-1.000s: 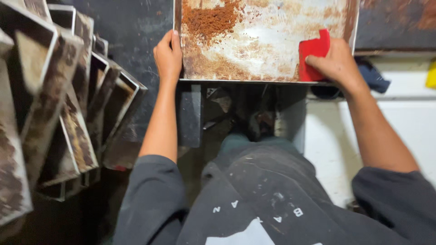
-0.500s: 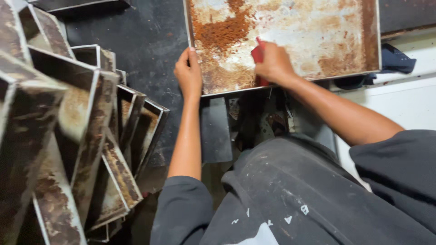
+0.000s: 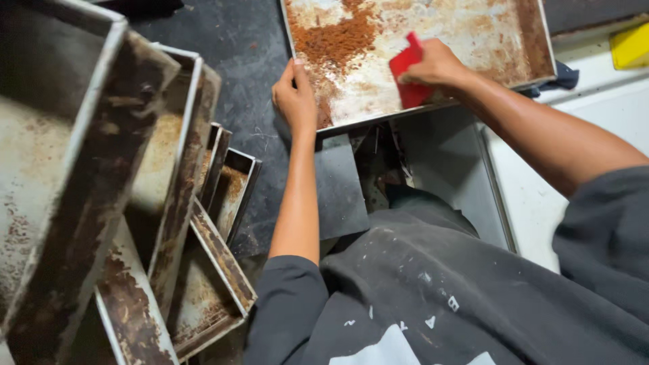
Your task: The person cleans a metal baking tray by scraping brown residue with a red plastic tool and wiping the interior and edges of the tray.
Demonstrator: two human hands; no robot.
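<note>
Right hand (image 3: 439, 64) clenched on red scraper (image 3: 405, 71), blade pressed flat inside metal baking tray (image 3: 514, 40). Tray holds brown crumb residue (image 3: 334, 37), heaped upper left. Left hand (image 3: 294, 98) grips tray's near-left corner. Stack of crusted empty pans (image 3: 169, 203) stands left on dark worktop (image 3: 230, 47).

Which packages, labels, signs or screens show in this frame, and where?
No packages, signs or screens in view.
Only print: white marks on the dark grey shirt, bottom centre, small scattered shapes plus a larger pale patch.
Yellow object, top right edge, cropped; cannot tell whether it is a package.
</note>
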